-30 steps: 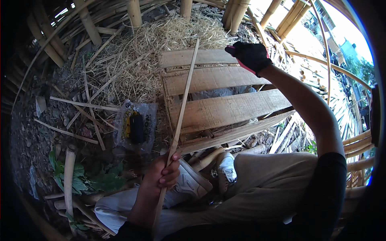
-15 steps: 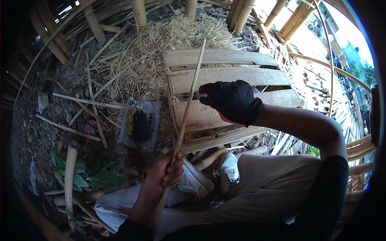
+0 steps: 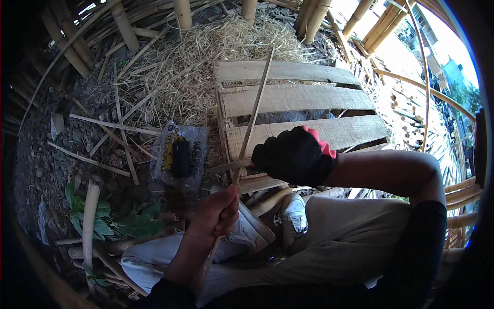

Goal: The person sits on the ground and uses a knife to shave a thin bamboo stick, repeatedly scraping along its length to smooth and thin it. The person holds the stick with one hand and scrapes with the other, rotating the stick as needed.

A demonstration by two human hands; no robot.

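Fingers of the bare left hand are curled tight around the lower part of a long thin strip of split bamboo, thumb up along its side. The strip runs from beside the person's thigh, up through that fist, and slants away across a pallet of three weathered wooden planks, its far tip reaching the first plank near a heap of dry straw.

Just above the left fist, the right hand, in a black glove with a red cuff, is closed into a fist right beside the strip. A short pale blade or sliver sticks out leftward from the glove and meets the strip; whether it is a knife or a piece of bamboo cannot be told. The two hands are close together, one above the other along the strip, not touching.

Below them are the person's light grey trousers and white sneakers, the knees drawn up. To the left, on the dirt ground, lies a clear plastic bag with a dark and yellow object inside, among scattered bamboo slivers and some green leaves. Thick bamboo poles stand beyond the straw.
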